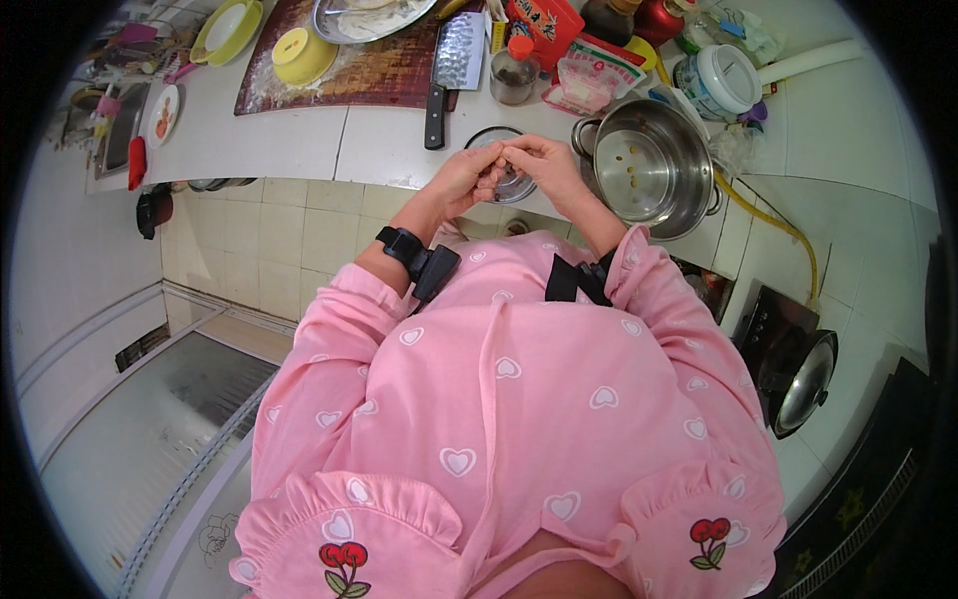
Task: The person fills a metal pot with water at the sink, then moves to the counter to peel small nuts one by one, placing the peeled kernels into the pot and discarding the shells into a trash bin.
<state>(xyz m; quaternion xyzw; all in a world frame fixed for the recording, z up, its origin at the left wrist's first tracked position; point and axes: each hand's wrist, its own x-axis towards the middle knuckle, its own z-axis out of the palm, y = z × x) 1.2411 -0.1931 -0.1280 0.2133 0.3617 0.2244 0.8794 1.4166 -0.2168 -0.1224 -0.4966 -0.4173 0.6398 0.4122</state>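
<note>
My left hand (pixel 465 178) and my right hand (pixel 551 171) meet at the fingertips above the counter's front edge. Thumbs and forefingers are pinched together; anything between them is too small to make out. Under them lies a round, clear, metal-rimmed pot lid (pixel 490 135), partly covered by my hands. Just right of my right hand stands a two-handled stainless steel pot (pixel 677 176), with several small yellow pieces (pixel 633 169) on its bottom. A cleaver (pixel 456 56) rests to the upper left of the hands, its black handle towards me.
A floury cutting board (pixel 374 93) carries a yellow bowl (pixel 303 58) and a metal tray (pixel 367 34). Behind the hands stand a red-capped jar (pixel 514 75) and plastic packets (pixel 595 78). A white plate (pixel 163 116) lies far left, near the sink (pixel 123 135). A yellow hose (pixel 778 217) runs down at right.
</note>
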